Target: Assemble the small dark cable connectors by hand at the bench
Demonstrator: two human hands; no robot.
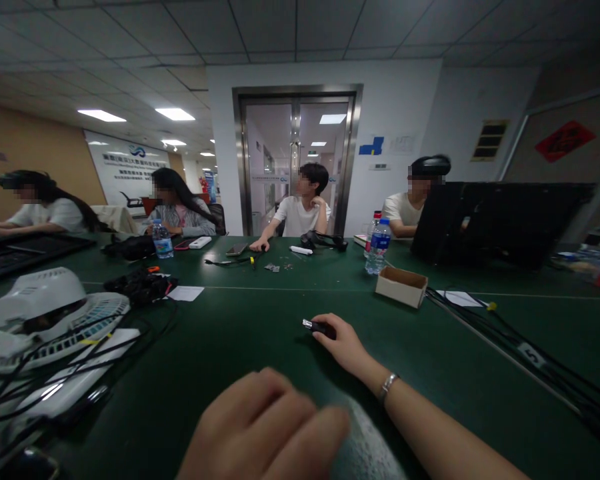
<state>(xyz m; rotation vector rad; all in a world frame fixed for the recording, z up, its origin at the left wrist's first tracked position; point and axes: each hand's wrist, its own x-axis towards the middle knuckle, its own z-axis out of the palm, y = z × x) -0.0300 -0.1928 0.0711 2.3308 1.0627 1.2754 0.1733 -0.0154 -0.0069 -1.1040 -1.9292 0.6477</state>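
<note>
My right hand (341, 340) rests on the green table (260, 333), its fingers closed around a small black lighter (320, 327) with a silver metal end pointing left. A metal band circles that wrist. Close to the camera, my left hand (265, 433) is raised over the near part of the table, slightly blurred. Its fingers are curled in, and whatever may be inside them is hidden. A gap separates the two hands, with the right one farther out.
An open cardboard box (401, 287) and water bottles (379, 247) stand beyond my right hand. Black cables (520, 347) run along the right. A white helmet-like device (45, 307) and tangled cords lie left. Across the table sits a person (300, 213); others sit nearby.
</note>
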